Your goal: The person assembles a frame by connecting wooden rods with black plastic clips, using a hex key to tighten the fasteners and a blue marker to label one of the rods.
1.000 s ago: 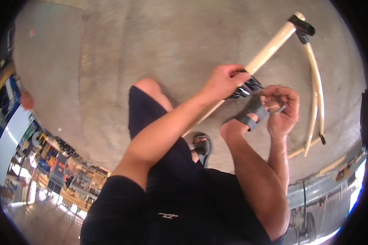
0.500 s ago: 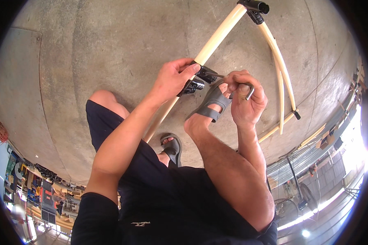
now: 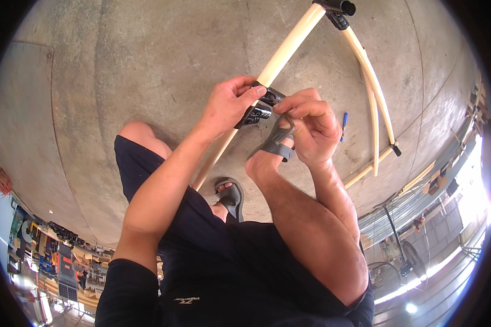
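A pale, smooth pole (image 3: 292,43) runs slantwise across the middle, with black clamp fittings (image 3: 259,114) on it. My left hand (image 3: 227,108) is closed around the pole at these fittings, thumb pressed on top. Close by on the right, my right hand (image 3: 315,126) pinches a dark hex key (image 3: 289,132) with a bent end. The key's far tip is hidden by my fingers near the upper fitting, so whether it sits in a bolt cannot be seen.
A black joint (image 3: 338,13) links the pole to curved pale poles (image 3: 368,71) on the right. A blue pen-like object (image 3: 344,127) lies on the concrete floor (image 3: 147,60). My sandalled feet are beside the pole. A fan (image 3: 412,259) stands at lower right.
My right hand has moved left toward the fitting and turned the hex key, its bent end now lower left. The blue pen-like object has come into view. My left hand stays put.
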A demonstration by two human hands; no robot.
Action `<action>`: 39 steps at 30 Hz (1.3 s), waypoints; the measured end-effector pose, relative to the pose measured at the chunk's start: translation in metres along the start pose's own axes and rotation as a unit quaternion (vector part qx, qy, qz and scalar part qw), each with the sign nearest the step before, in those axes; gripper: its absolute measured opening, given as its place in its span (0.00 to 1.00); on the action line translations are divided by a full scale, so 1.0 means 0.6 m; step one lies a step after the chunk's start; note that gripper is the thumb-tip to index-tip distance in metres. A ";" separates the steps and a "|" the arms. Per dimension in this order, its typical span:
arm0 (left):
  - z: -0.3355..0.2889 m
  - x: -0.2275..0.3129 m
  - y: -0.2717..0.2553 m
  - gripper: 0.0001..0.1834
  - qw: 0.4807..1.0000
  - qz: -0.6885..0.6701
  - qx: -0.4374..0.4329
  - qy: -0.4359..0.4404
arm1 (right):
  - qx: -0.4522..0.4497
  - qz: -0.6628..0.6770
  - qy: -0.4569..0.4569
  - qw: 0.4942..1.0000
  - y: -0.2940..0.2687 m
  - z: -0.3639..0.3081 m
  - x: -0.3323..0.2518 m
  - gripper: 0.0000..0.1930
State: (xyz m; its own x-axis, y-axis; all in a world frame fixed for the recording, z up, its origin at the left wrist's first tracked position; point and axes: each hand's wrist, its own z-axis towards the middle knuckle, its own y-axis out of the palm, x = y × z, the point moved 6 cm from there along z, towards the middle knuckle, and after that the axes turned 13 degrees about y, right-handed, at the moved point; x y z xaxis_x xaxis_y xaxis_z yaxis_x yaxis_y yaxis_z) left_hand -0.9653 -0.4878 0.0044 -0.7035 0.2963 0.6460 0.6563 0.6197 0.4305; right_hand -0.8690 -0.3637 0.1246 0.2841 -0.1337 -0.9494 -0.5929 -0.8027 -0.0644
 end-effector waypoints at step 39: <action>0.003 0.007 -0.002 0.20 0.999 0.039 0.003 0.035 | 0.024 -0.402 -0.038 0.915 0.015 0.009 0.051 0.09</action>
State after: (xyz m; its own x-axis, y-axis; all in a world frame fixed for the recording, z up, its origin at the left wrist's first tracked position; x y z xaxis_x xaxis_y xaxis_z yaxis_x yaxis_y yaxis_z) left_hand -0.9698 -0.4861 0.0056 -0.6290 0.2919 0.7205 0.7063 0.6017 0.3729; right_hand -0.8700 -0.3720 0.0934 0.5897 0.5310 -0.6086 -0.2485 -0.5977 -0.7622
